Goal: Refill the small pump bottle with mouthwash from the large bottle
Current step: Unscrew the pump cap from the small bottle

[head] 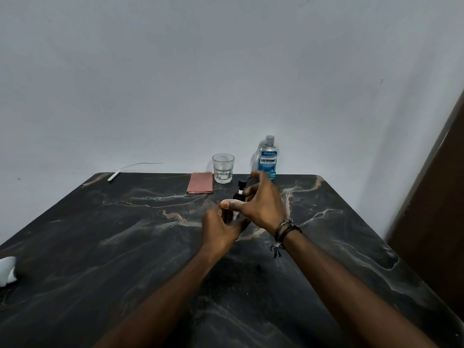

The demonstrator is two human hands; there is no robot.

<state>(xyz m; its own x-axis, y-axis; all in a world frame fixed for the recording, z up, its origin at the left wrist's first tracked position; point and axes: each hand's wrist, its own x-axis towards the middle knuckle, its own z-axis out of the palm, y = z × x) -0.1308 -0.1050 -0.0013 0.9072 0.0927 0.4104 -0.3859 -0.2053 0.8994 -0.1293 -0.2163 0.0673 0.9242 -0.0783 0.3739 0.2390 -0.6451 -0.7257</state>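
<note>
The small pump bottle [239,194] stands upright in the middle of the dark marble table [125,234], its black pump head showing above my hands. My left hand [221,228] curls around the bottle's lower body, hiding most of it. My right hand [261,200] sits at the pump collar, thumb and fingers around it; how firmly it grips I cannot tell. The large mouthwash bottle [268,158], clear with blue liquid and a blue label, stands capped at the table's far edge, behind my right hand.
An empty clear glass [223,168] stands left of the large bottle, with a folded pink cloth [200,183] beside it. A white cable [118,173] lies at the far left corner. A white object [7,271] sits at the left edge. A dark panel [437,197] stands to the right.
</note>
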